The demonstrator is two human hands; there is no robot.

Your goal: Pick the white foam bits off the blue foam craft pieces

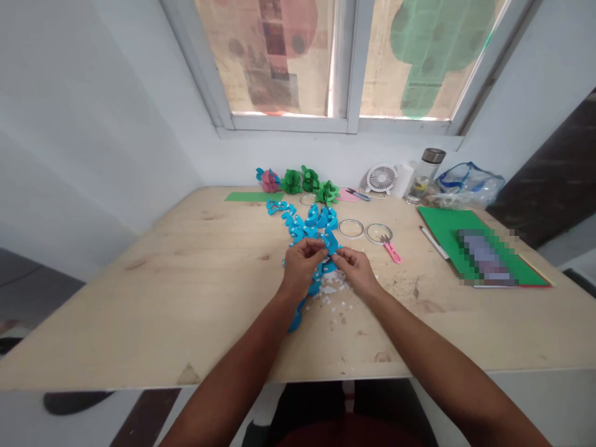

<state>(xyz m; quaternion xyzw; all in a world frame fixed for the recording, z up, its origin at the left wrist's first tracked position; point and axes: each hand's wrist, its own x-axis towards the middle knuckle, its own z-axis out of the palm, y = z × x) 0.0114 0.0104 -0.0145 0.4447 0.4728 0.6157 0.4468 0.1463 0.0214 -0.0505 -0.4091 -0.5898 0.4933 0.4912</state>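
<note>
Between my two hands is a blue paper cutout [330, 242], a curved piece with small white patches. My left hand [302, 264] pinches its left side with thumb and forefinger. On the other side, the fingertips of my right hand [354, 268] are closed on its lower right edge. More blue paper pieces [321, 216] lie just beyond and under my hands, and a strip of them trails toward me on the left. Small white paper scraps [331, 289] are scattered on the table below the hands.
Tape rolls [351, 228] and pink-handled snips [392, 249] lie right of the blue pieces. Folded green paper ornaments [310, 179] stand along the wall. A small white fan [381, 179], a glass bottle [424, 174] and green sheets [447, 223] with a pen [434, 242] occupy the right side.
</note>
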